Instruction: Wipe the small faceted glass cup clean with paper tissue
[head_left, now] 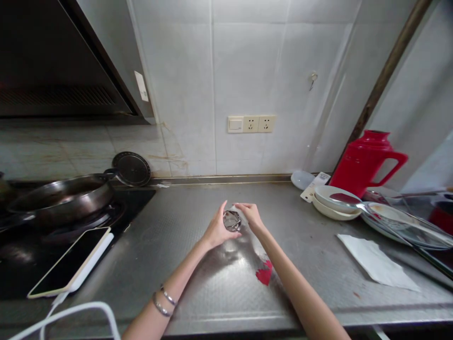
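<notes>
Above the middle of the steel counter, my left hand (218, 229) curls around a small round object (231, 221) that looks like clear glass with a dark rim; its exact kind is not plain. At the far right edge of this object is my right hand (250, 216), its thumb and fingers pinched together. Something pale shows at those fingertips, too small to name. Below the hands, a torn red scrap (264, 274) with a clear part lies on the counter, beside my right forearm.
At left, a steel pan (67, 198) sits on the black cooktop, with a phone (71, 264) and white cable in front. On the right are a red thermos jug (364, 163), stacked bowls (336, 212), plates with utensils, and a white tissue (378, 262).
</notes>
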Motion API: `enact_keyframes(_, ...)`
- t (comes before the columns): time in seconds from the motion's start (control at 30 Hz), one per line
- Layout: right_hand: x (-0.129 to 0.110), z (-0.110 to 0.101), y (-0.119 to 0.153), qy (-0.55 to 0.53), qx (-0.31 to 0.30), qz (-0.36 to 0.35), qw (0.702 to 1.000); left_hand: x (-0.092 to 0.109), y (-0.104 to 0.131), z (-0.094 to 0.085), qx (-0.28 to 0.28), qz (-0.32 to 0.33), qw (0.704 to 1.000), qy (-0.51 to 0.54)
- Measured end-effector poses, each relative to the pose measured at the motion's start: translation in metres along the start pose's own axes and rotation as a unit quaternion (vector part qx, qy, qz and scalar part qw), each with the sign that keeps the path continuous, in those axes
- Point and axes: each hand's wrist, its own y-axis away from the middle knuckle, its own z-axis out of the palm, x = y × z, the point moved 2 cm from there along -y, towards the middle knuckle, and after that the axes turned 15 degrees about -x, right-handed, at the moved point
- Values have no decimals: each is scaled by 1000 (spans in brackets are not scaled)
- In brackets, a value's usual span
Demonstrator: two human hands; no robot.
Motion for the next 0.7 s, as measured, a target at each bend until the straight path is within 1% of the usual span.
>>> enact_keyframes(0.1,7,9,2,-59,-24,25,998,-1,-1,2,-22,19,999,-22)
enact_keyframes(0.27,15,22,8,-150,-75,54,984,-11,-4,2,-24,42,999,-15)
enact_keyframes(0.37,18,27,9,-197,-93,66,974,-15,-5,0,-13,49,999,-13)
enact_keyframes(0.5,18,30,10,-273,-103,94,952,-20,-8,-1,7,68,998,8)
enact_keyframes(0.6,14,29,12,-286,-110,105,946,-25,-9,1,19,80,997,12)
enact_keyframes(0.7,9,29,14,-282,-138,82,946,-30,-11,2,52,84,995,-4)
